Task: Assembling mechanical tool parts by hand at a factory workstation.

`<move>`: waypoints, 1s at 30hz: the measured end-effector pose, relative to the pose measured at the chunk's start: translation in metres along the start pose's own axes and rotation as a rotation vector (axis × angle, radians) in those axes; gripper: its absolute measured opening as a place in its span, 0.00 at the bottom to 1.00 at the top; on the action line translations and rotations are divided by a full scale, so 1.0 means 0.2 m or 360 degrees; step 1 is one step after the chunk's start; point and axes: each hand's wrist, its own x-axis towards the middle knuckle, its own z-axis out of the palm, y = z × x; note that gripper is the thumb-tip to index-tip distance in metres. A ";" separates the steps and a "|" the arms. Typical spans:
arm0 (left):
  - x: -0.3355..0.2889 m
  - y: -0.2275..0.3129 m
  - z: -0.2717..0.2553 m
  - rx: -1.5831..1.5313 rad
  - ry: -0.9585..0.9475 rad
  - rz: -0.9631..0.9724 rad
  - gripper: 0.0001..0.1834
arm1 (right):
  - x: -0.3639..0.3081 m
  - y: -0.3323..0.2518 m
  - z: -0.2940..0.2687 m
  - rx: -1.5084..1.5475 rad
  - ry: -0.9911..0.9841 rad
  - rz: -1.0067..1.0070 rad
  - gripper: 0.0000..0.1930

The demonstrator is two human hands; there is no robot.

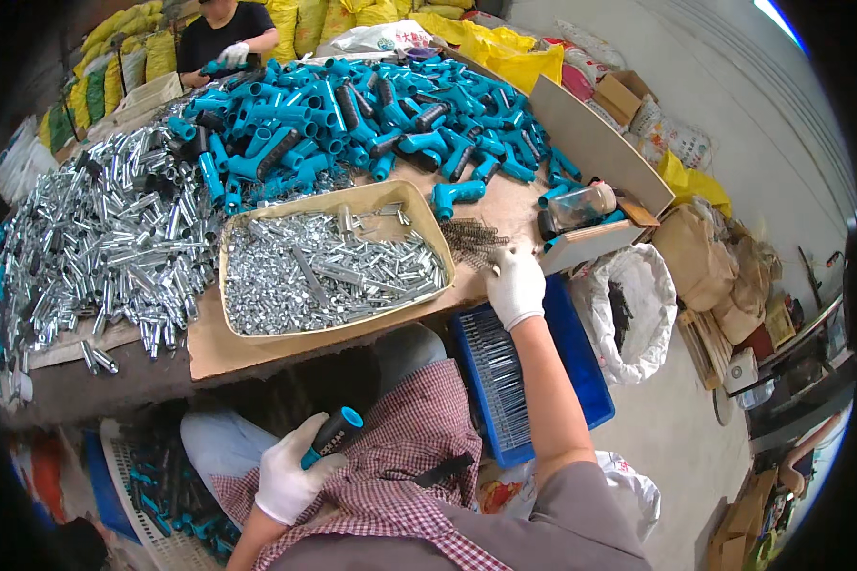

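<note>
Teal-black handle (335, 434) gripped in L hand (290, 476), over apron (405, 404). R hand (517, 287) at springs (471, 240) on bench (507, 202); pinch? can't tell. Poss. interlocked coils: pull cld drag extras off.

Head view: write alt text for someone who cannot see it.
A person's white-gloved left hand holds a black-and-teal casing; the gloved right hand is at a pile of springs. A tray of metal parts sits before heaped teal casings.
</note>
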 end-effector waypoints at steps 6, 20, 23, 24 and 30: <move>-0.01 0.00 0.00 -0.0084 -0.0037 -0.0118 0.34 | 0.02 0.08 0.06 0.0241 0.0121 0.0169 0.10; 0.07 0.01 -0.17 -0.0214 0.0008 -0.0161 0.40 | -0.36 -0.77 -0.38 0.1894 -0.1116 -0.0916 0.09; 0.08 0.00 -0.19 0.0206 -0.0185 0.0021 0.37 | -0.42 -0.84 -0.37 0.1653 -0.1010 -0.1108 0.11; 0.07 -0.02 -0.19 0.0207 -0.0183 0.0010 0.37 | -0.41 -0.84 -0.37 0.1665 -0.0983 -0.1116 0.12; 0.08 0.00 -0.23 -0.0138 0.0024 -0.0248 0.36 | -0.32 -0.78 -0.39 0.1751 -0.0977 -0.0675 0.09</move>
